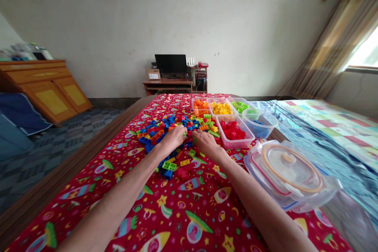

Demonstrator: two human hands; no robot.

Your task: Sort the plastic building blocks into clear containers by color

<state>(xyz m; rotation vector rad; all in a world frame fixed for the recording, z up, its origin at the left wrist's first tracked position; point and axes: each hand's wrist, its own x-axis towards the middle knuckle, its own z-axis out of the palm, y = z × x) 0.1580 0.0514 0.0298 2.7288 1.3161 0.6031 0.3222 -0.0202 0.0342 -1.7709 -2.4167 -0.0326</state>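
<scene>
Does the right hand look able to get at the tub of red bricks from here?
Probably yes: the tub is uncovered and close beside the right hand, with only low, loose bricks between them.

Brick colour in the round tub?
Blue; the bricks inside the round tub show best in the head view.

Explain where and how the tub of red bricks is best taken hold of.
Probably by the rim of the tub, at both near corners, coming from the near side. It stands upright and open, loaded with red bricks, so a two-point hold should keep it level. The tub of yellow bricks crowds its far side and the round tub its right.
</scene>
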